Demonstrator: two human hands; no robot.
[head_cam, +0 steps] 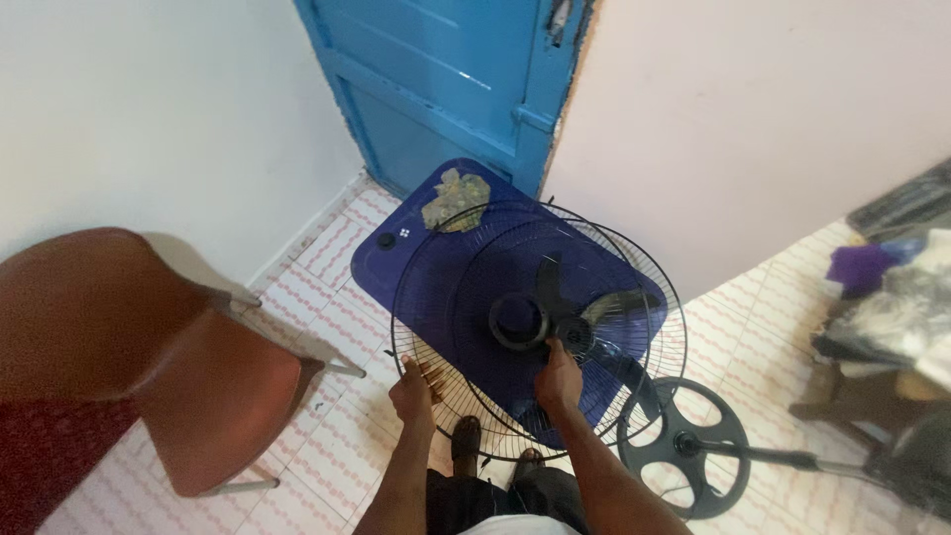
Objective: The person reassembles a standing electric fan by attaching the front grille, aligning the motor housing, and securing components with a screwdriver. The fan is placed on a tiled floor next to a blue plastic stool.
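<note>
A fan head [555, 317] with dark blades and a round wire grille [436, 258] is held upright in front of me, above a dark blue flat panel [396, 253] lying on the tiled floor. My left hand [414, 391] grips the lower left rim of the wire grille. My right hand [558, 376] reaches inside the grille, fingers closed around the black hub [575, 335] at the blades' centre. A second wire grille ring [649, 287] overlaps behind the first.
A brown plastic chair [149, 347] stands at the left. The fan's round black base [684, 446] and pole [792, 458] lie on the floor at right. A blue door [446, 79] is ahead. Cloth and clutter [892, 297] pile at the right edge.
</note>
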